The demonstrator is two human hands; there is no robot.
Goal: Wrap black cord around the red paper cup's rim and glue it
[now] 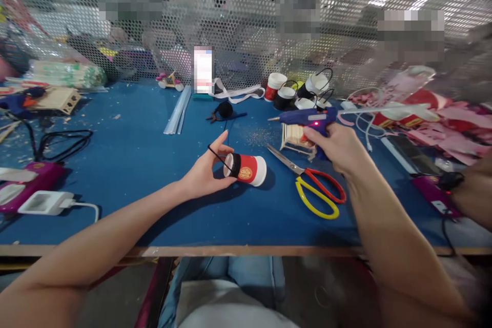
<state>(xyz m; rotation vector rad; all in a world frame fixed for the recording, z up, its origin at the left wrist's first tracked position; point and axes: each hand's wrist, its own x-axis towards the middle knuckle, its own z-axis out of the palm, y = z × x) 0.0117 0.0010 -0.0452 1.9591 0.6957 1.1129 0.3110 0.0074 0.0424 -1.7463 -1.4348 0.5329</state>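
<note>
My left hand (209, 170) is closed around the open end of a small paper cup (249, 169), which lies tipped on its side just above the table. The cup is white with a red band, a gold emblem and a black strip at its rim; a thin black cord handle (217, 152) loops from that rim. In my right hand (342, 146) is a blue glue gun (303, 116), its nozzle pointing left and a red light lit on its body. A clear glue stick sticks out of its back. Scissors (295, 168) with red and yellow handles lie between my hands.
Several finished cups (285, 97) with cord handles stand at the back. A small wooden frame (294, 136) sits behind the scissors. Glue sticks (179, 111), black thread (225, 109) and a phone (203, 72) are mid-table. Purple power strips (33, 184) flank both sides. Another person's hand (474, 189) is at right.
</note>
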